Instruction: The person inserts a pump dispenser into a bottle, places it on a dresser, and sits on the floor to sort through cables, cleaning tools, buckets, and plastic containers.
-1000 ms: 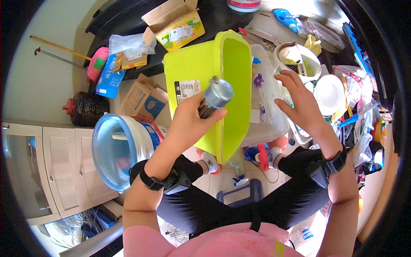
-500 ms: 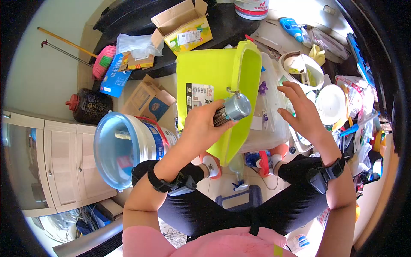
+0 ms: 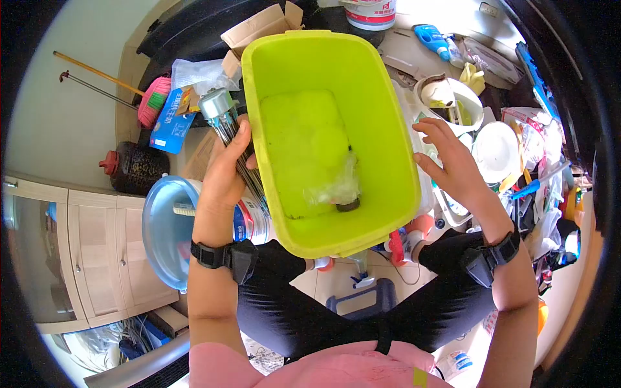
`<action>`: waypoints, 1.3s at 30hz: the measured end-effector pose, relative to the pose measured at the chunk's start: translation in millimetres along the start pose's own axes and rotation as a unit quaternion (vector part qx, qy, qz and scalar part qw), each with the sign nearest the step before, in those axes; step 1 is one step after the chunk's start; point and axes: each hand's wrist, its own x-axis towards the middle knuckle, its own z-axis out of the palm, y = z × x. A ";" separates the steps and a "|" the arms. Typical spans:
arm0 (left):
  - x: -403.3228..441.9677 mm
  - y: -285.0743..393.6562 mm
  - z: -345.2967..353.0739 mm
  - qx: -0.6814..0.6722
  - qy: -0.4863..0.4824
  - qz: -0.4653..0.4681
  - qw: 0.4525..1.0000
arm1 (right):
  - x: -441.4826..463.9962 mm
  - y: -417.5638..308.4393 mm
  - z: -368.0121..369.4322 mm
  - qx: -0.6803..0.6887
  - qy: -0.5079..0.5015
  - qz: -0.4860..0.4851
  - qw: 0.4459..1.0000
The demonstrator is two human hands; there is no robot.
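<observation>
A yellow-green plastic bin (image 3: 304, 129) faces me with its opening up, and its whole inner floor shows. Inside, near the lower right of that floor, lie a crumpled clear plastic bag (image 3: 339, 187) and a small dark round piece (image 3: 348, 205). My left hand (image 3: 226, 168) is wrapped round a bundle of thin metal rods with a silver round cap (image 3: 216, 103), at the bin's left side. Beside the bin's right rim is my right hand (image 3: 449, 161), fingers apart, holding nothing.
A blue-rimmed bucket (image 3: 165, 226) stands at the left, near wooden cabinets (image 3: 97, 258). Behind the bin is an open cardboard box (image 3: 259, 29). On the right are a white basin (image 3: 497, 147), a blue bottle (image 3: 430, 40) and mixed household items.
The bin has turned from its side so its opening faces me. My left hand has moved left with the rod bundle, whose cap now points up and left. My right hand has barely moved.
</observation>
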 end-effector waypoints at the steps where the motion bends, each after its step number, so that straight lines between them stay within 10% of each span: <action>1: -1.2 1.6 1.2 0.014 0.000 0.010 1.000 | 0.5 -1.2 -1.3 0.026 0.000 0.014 1.000; 26: -5.8 0.4 5.7 0.067 -0.018 0.019 0.997 | 2.0 -9.4 -6.0 0.078 -0.046 0.045 0.995; 31: -6.9 -1.7 20.2 0.114 -0.029 0.029 0.993 | 9.8 -21.0 -3.3 -0.059 0.113 -0.079 0.989; 37: -16.6 2.0 63.2 0.210 -0.021 0.012 0.977 | 12.1 -33.9 48.4 -0.103 -0.078 -0.146 0.981; 39: -20.4 -7.7 85.2 0.194 0.070 0.173 0.963 | 13.5 -31.8 62.4 -0.127 -0.095 -0.123 0.980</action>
